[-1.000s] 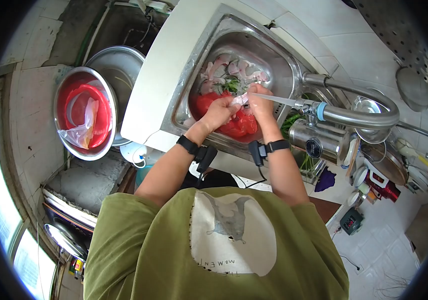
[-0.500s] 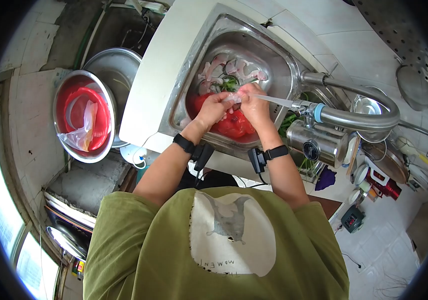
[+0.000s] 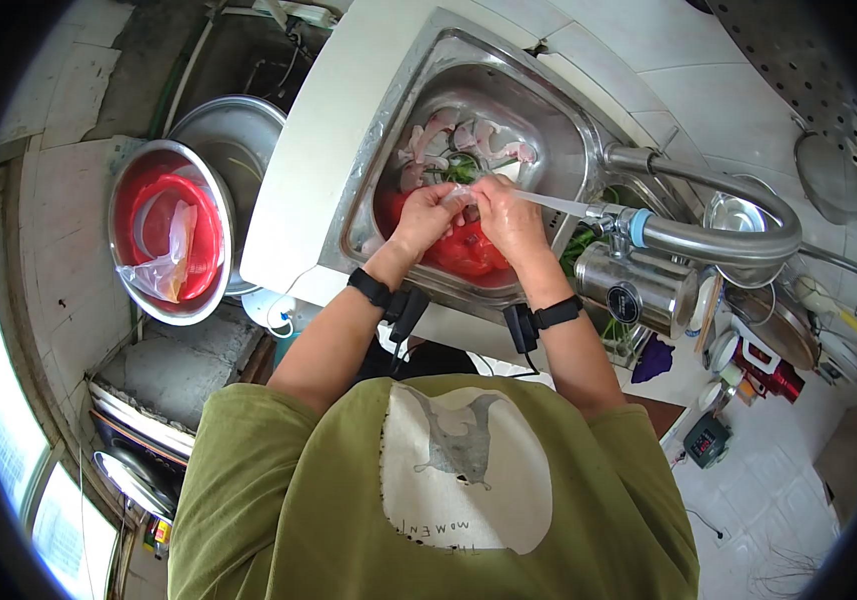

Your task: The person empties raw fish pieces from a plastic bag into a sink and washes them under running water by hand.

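Over the steel sink, my left hand pinches one end of a pale, wet piece of raw meat. My right hand grips the other end with bent fingers, hiding part of it. Water streams from the faucet onto my right hand. Below both hands, a red plastic bag lies in the near part of the sink. Several other pieces of raw meat rest on the sink's far floor, around some green leaves.
On the left, a metal basin holds a red bowl with a clear plastic bag. A larger metal basin is behind it. Right of the sink stand a steel cylinder and the curved faucet pipe.
My right hand has turned inward and shifted slightly left over the piece of raw meat, covering more of it. My left hand stays nearly in place.
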Demonstrator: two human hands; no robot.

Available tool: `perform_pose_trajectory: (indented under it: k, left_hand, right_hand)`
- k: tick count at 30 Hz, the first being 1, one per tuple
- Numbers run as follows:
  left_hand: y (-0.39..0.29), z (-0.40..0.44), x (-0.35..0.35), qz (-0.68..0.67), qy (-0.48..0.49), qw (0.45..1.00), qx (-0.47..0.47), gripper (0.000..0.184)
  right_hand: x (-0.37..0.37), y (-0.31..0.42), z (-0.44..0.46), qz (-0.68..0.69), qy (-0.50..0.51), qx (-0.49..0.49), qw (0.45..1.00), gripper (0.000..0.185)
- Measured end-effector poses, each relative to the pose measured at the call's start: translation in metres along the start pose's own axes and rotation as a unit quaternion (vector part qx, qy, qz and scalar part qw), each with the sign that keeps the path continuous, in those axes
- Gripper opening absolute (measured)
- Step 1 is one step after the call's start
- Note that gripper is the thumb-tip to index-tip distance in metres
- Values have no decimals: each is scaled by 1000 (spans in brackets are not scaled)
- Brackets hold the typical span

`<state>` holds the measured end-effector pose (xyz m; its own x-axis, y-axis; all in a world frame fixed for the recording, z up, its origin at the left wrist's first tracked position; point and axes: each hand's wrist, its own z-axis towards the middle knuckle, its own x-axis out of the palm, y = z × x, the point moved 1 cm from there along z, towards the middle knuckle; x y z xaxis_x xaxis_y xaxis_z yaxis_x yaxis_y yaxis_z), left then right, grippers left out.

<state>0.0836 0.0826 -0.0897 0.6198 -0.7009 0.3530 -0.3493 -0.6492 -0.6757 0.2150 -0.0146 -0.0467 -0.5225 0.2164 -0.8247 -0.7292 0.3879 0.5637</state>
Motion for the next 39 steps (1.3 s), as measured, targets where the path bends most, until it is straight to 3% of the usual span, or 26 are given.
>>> perform_pose_trajectory:
  k: [3, 6, 10, 15, 17, 18, 19, 22, 24, 27, 28, 29, 31, 33, 35, 36, 39]
  left_hand:
    - [-1, 0, 2, 9, 12, 1000, 0, 15]
    - [-2, -2, 0, -3, 11, 1000, -21, 16]
    - [-3, -2, -1, -17, 9, 999, -29, 15]
    - [1, 2, -1, -42, 24, 999, -19, 15]
    - [0, 3, -3, -37, 36, 998, -17, 15]
    - [2, 2, -4, -37, 35, 999, -18, 15]
    - [4, 3, -4, -64, 46, 997, -21, 14]
    - [2, 3, -7, -117, 55, 991, -31, 15]
    - [2, 4, -4, -146, 59, 987, -39, 15]
    - [6, 7, -5, -144, 71, 986, -47, 17]
    - [10, 8, -4, -148, 80, 985, -50, 18]
    - [12, 10, -4, -151, 89, 983, -53, 19]
    - [8, 5, -5, -125, 114, 984, -59, 20]
    - [-1, 1, -6, -100, 137, 983, -65, 21]
    - [-6, -1, -4, -184, 119, 971, -94, 24]
    - [-9, 2, -10, -240, 188, 946, -109, 34]
    - [-11, 1, 0, -297, 152, 939, -86, 41]
  right_hand:
    - [-1, -6, -1, -28, -2, 14, 1000, 9]
    - [-11, -20, -1, -17, -64, 58, 996, 7]
    - [-25, -14, 2, 11, -122, 18, 992, 16]
    - [-7, 4, -1, 65, -13, 19, 998, 13]
    - [3, -8, 1, 86, -21, 82, 993, 9]
    - [12, -27, -2, 161, -54, 140, 976, 7]
    - [19, -50, -1, 154, -101, 132, 974, 6]
    - [9, -70, 4, 166, -95, 215, 958, 11]
    - [-20, -46, 6, 243, 12, 337, 909, 23]
    - [-8, -1, 9, 312, 28, 272, 910, 32]
    - [4, 10, 14, 183, 37, 152, 971, 30]
    - [8, 14, 10, 187, 74, 214, 956, 26]
    - [23, -5, 13, 122, -4, 222, 967, 22]
    - [27, -35, 13, 100, -75, 235, 964, 31]
    - [23, -69, 14, 68, -104, 244, 962, 31]
    - [20, -75, 14, 128, -84, 256, 955, 33]
    - [15, -65, 8, 209, -14, 297, 932, 37]
